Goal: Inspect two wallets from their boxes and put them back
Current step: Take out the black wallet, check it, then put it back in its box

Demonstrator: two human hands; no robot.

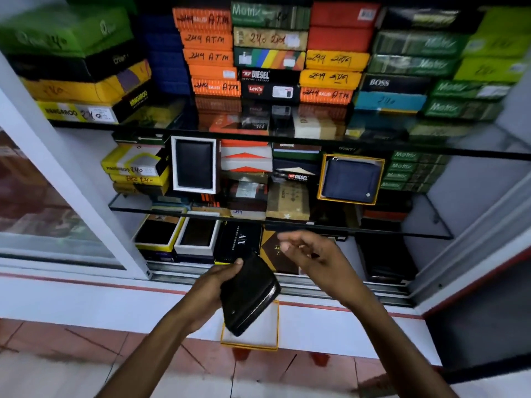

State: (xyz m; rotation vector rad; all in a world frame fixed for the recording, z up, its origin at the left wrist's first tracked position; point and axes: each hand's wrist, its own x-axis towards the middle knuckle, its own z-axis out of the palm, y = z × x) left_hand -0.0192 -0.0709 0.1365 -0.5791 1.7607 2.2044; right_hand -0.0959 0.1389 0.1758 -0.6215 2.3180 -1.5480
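Note:
My left hand [214, 285] grips a black zip wallet [248, 294], held closed and tilted in front of the cabinet's bottom ledge. Under the wallet lies its open box [253, 341], white inside with a yellow rim, on the white ledge. My right hand [311, 249] hovers just above and to the right of the wallet, fingers loosely curled and apart, holding nothing that I can see. On the middle shelf a blue wallet [350, 179] stands in a yellow-rimmed box, and a black wallet [194, 165] stands in a white box.
Glass shelves [287, 219] hold stacked wallet boxes in orange, green, yellow and black. On the bottom shelf stand open boxes [198, 237] and a black AX box [240, 242]. A sliding glass door [57, 196] is at the left. Red floor tiles lie below.

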